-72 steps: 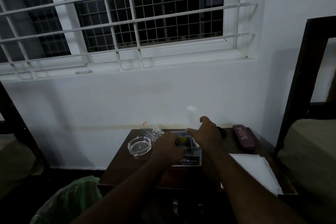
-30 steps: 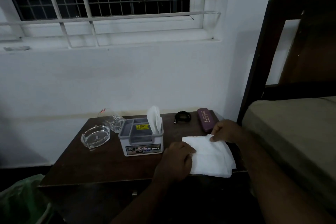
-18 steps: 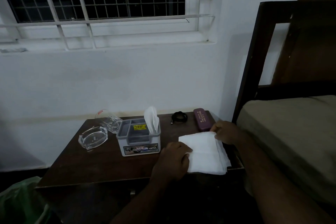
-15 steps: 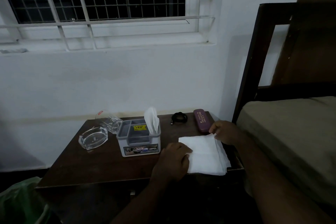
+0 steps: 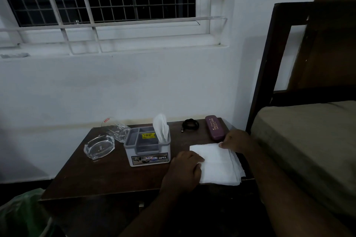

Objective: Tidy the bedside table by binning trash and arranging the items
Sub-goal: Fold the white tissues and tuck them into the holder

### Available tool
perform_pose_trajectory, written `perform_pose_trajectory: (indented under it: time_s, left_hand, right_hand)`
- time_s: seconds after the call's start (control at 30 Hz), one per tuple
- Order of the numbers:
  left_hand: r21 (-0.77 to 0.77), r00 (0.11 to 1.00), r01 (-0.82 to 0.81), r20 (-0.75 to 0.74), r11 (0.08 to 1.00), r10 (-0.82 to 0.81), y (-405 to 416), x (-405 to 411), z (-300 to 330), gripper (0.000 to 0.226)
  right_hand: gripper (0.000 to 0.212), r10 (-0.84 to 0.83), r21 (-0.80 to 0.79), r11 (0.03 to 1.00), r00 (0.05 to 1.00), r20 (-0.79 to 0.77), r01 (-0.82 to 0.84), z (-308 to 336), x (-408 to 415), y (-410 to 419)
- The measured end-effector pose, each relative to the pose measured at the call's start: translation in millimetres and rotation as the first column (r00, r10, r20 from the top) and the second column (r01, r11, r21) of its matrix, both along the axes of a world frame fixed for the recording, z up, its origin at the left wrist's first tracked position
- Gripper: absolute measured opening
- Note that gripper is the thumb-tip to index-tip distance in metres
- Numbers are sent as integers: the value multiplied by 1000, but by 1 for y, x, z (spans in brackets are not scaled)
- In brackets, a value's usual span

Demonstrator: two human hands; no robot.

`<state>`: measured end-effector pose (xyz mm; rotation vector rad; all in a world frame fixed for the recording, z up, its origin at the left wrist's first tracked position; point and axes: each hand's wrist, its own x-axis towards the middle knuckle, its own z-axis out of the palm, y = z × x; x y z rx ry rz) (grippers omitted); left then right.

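**Tissue stack lies between both hands at the desk's right front corner**

Working from the left, we note a green bin bag [image 5: 23, 215] low beside the desk [image 5: 107, 177], then a glass ashtray [image 5: 99, 146], a tipped glass tumbler [image 5: 116, 130] and a grey organiser box [image 5: 147, 147] with one tissue standing in it. None of these is being handled.

The left hand [image 5: 183, 171] rests on the left edge of the white tissue stack [image 5: 217, 163], fingers [image 5: 198, 158] curled loosely onto the paper; whether they pinch it we cannot tell. The stack lies flat, its long axis running from the far edge toward the near edge, its near-right corner overhanging the desk. The right hand [image 5: 238, 140] pinches the far right corner with narrowed fingers.

Both hands are in contact; the right, holding a corner, is in our judgement better placed to lift or fold.

Behind lie a coiled black cable [image 5: 189, 124] and a maroon spectacle case [image 5: 214, 127], just beside the right hand.
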<state>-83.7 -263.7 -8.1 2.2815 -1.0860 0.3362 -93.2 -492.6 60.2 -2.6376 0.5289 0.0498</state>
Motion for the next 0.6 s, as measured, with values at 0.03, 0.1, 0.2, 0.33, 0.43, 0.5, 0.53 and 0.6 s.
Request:
perform_pose_trajectory:
  time_s: [0.03, 0.1, 0.2, 0.33, 0.43, 0.5, 0.53, 0.6]
  left_hand:
    - [1, 1000, -2, 0, 1000, 2, 0, 0, 0, 30]
    - [0, 1000, -1, -3, 1000, 1, 0, 0, 0, 29]
    - [-6, 1000, 1, 0, 1000, -1, 1, 0, 1, 29]
    - [15, 1000, -2, 6, 1000, 2, 1, 1, 0, 29]
    - [15, 1000, 2, 23, 1000, -3, 1, 2, -1, 29]
    - [24, 1000, 2, 23, 1000, -3, 1, 2, -1, 29]
    - [26, 1000, 2, 18, 1000, -3, 0, 2, -1, 29]
    - [32, 1000, -12, 10, 999, 12, -1, 2, -1, 33]
  right_hand:
    - [35, 9, 4, 1000, 1000, 0, -9, 0, 0, 1]
    - [35, 13, 20, 1000, 1000, -19, -13, 0, 2, 3]
    - [32, 32, 3, 999, 999, -32, -32, 2, 2, 6]
    - [27, 65, -3, 998, 998, 24, -65, 4, 0, 7]
    - [20, 51, 40, 998, 995, 90, -55, 4, -2, 4]
    - [14, 44, 111, 992, 985, 168, -63, 6, -5, 0]
    - [12, 61, 143, 986, 980, 192, -89, 9, -8, -1]
    - [10, 144, 177, 968, 972, 184, -177, 17, -14, -2]
